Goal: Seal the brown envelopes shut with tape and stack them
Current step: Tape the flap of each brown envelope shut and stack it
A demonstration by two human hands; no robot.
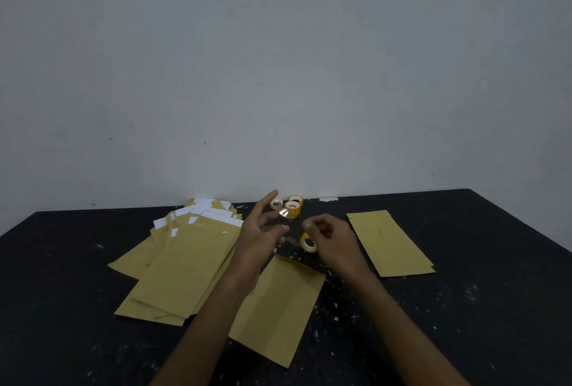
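Two hands work above a black table, judged to be pulling tape for the next seal. The left hand has its fingers fanned out, with a shiny strip of tape at the fingertips; whether it is pinched or merely stuck cannot be told. The right hand is curled, thumb and forefinger pinched, apparently holding a yellow roll.

The envelope lies flat just below the hands, at centre. Next the strip needs tearing off and pressing across its flap.

A loose pile with white showing at its tops lies left of centre, a neat stack right, and spare rolls behind. Nothing blocks the envelope.
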